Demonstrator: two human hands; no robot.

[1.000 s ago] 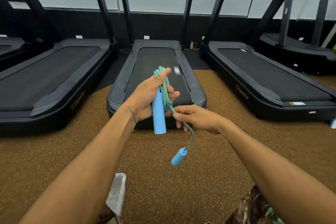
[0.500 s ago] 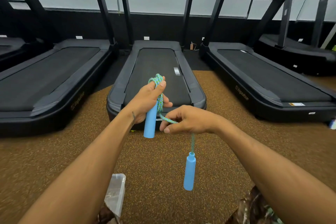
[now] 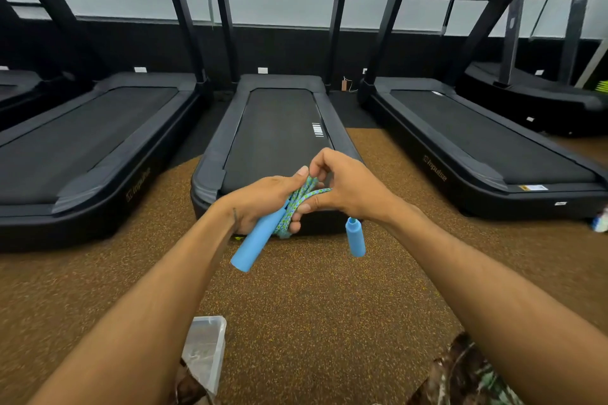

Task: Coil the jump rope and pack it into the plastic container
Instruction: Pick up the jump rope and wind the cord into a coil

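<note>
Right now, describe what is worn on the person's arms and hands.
Both forearms are bare, with no sleeves in view. The left hand and right hand wear no gloves, and no rings or watch show. A small dark mark sits at the left wrist; what it is cannot be told.

Left hand (image 3: 263, 204) and right hand (image 3: 348, 191) clenched together

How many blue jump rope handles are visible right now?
2. One handle is in the left hand with the coiled rope; the other handle dangles below the right hand.
</note>
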